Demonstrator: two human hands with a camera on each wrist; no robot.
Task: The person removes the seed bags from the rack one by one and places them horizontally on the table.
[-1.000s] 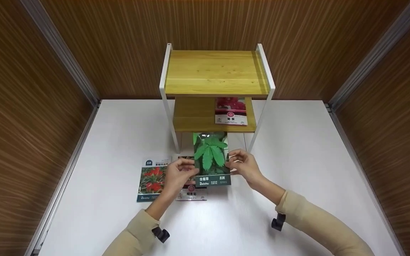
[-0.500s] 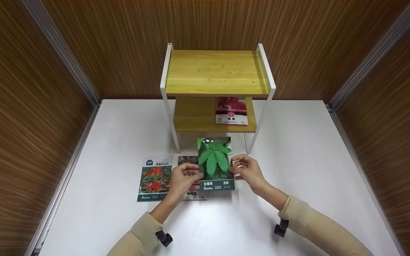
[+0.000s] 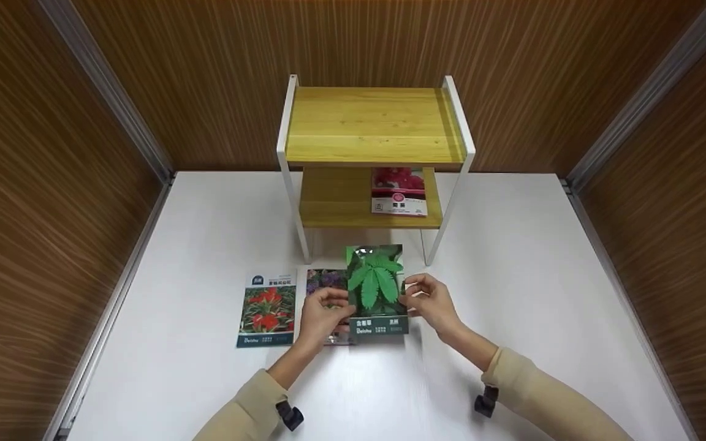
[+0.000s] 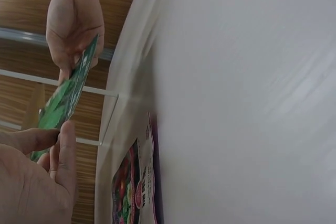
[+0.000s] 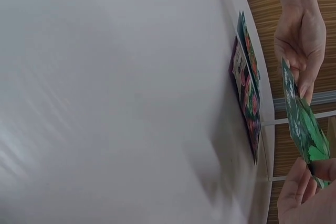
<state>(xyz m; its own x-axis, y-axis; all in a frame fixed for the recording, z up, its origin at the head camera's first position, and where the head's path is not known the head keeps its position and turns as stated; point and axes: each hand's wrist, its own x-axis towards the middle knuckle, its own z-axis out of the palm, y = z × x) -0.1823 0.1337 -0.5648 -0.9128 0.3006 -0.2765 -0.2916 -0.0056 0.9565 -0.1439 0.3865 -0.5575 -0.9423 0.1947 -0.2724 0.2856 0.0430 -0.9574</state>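
Note:
Between my two hands is a green seed packet (image 3: 376, 288) with a fern-like leaf on its front. My left hand (image 3: 323, 318) pinches its left edge between thumb and fingers, and my right hand (image 3: 436, 306) pinches the right edge. Both wrist views show the packet held up above the white table, tilted. Partly behind it and my left hand lies a packet with purple flowers (image 3: 323, 279). Farther left, a packet with red flowers (image 3: 267, 312) lies flat on the table.
A small two-tier shelf (image 3: 374, 122) with white side frames and wooden boards stands at the back. On its lower board, at the right, lies a pink-flower packet (image 3: 398, 191). Wood-grain panels (image 3: 665, 184) enclose the white table (image 3: 512, 257) at the back and sides.
Both hands have drawn the green seed packet toward me and slightly right, away from the shelf's lower front. More of the purple-flower packet shows at its upper part. The other packets stay put.

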